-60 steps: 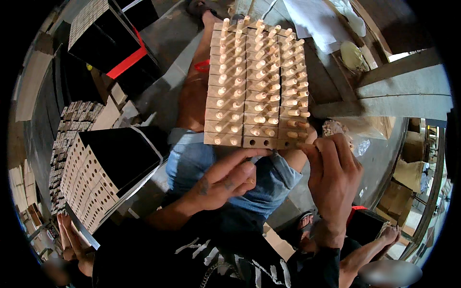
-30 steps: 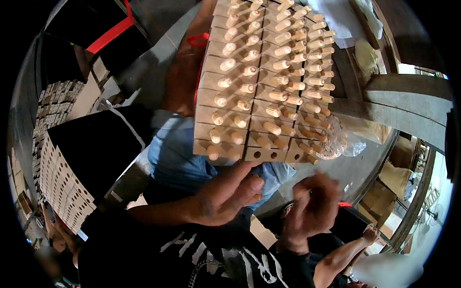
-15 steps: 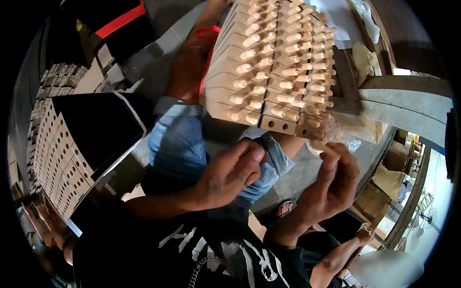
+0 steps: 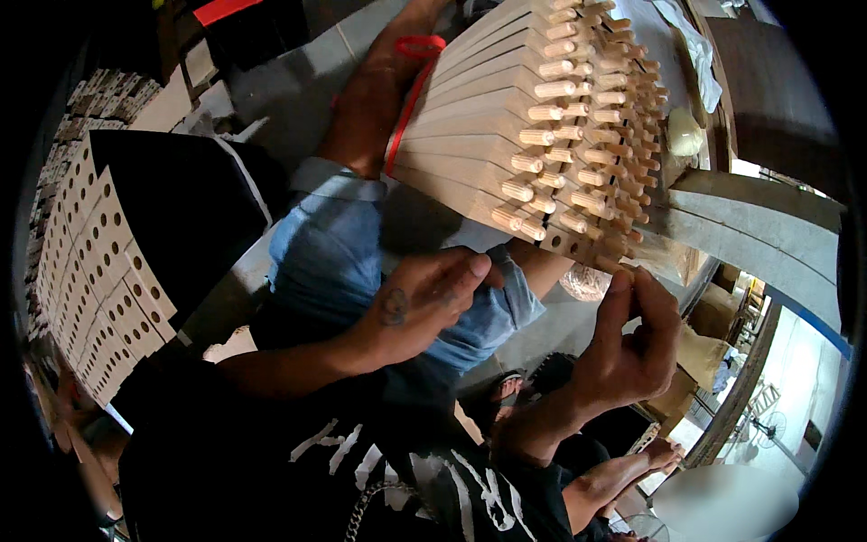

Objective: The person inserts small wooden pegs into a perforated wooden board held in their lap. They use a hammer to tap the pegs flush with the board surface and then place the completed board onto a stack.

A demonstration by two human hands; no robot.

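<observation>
A bundle of pale wooden blocks (image 4: 461, 144), tied with a red strap (image 4: 408, 122), lies in front of me, its end face turned to the right. Rows of fluted wooden dowels (image 4: 555, 88) stick out of that face. At its nearest corner a few drilled holes (image 4: 557, 242) show bare. My right hand (image 4: 637, 339) pinches a single dowel (image 4: 610, 265) between thumb and fingertips, close to this corner; whether it touches a hole I cannot tell. Left of it, my left hand (image 4: 429, 294) is curled closed above my knee, and what it holds, if anything, is hidden.
On the left stands another stack of drilled blocks (image 4: 95, 262) with a black covering (image 4: 185, 199). A grey beam (image 4: 759, 212) runs along the right. Below the bundle's corner sits a clear plastic bag (image 4: 585, 282). Another person's forearms (image 4: 614, 479) show at lower right.
The bundle appears shifted right and turned, showing more of its side. My right hand has brought the dowel nearer the corner holes. The left hand stays curled in about the same place.
</observation>
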